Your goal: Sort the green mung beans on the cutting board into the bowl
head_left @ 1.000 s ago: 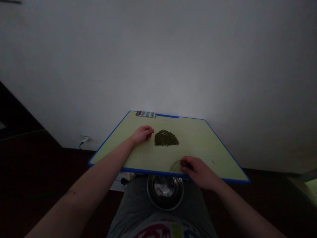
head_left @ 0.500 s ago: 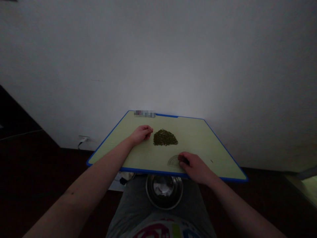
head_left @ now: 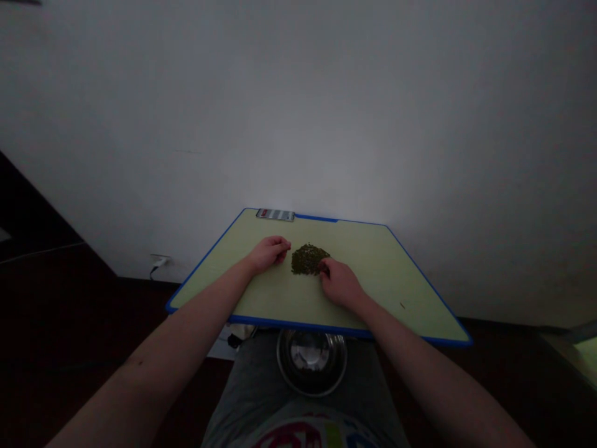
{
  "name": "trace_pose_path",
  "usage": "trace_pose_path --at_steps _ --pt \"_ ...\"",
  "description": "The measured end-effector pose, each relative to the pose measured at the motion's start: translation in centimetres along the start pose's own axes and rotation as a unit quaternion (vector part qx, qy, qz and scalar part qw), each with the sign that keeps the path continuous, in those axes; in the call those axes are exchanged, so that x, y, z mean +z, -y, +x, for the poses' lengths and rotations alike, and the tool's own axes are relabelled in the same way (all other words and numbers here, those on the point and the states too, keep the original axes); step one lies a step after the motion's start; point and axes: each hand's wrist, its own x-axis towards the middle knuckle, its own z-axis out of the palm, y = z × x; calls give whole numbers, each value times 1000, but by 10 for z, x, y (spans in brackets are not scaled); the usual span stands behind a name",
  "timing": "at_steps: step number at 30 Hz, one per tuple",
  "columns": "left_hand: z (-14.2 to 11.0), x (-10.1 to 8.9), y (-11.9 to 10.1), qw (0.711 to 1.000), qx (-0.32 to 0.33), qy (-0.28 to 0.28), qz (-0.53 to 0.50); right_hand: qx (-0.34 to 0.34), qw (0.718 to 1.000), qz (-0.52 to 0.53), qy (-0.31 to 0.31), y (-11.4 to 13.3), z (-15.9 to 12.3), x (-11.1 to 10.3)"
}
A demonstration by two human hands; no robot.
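Observation:
A low pile of small dark-green grains [head_left: 306,258] lies in the middle of a pale yellow-green tabletop [head_left: 275,305] with a blue rim. To the left of the pile rests my left hand [head_left: 273,251], its thumb and fingers pinched together just short of the grains. My right hand [head_left: 339,281] reaches in from the right, with curled fingers at the pile's right edge, hiding a few of the grains. Anything inside either pinch is too small or too hidden to make out. Below the table's front edge, a shiny metal bowl [head_left: 313,386] sits on my lap.
A phone [head_left: 275,214] lies at the table's back left edge, close to the pale wall [head_left: 326,112]. One small dark sliver [head_left: 402,305] lies on the right part of the tabletop. A plug with a cable [head_left: 158,264] is at the wall socket on the left.
My right hand has moved forward and left from the table's front to the pile. A faint, clear arc-shaped thing beside it earlier no longer shows there. My left hand has barely moved.

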Motion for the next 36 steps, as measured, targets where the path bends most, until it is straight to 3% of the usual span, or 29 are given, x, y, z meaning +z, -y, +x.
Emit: trace_pose_path --at_steps 5,12,36 --pt "0 0 0 1000 2 -3 8 -1 1000 -17 12 3 6 1" --pt "0 -1 2 1000 15 6 5 -57 998 -7 26 5 7 -1" --pt "0 1 0 1000 6 0 2 -121 988 59 78 12 -12 -12"
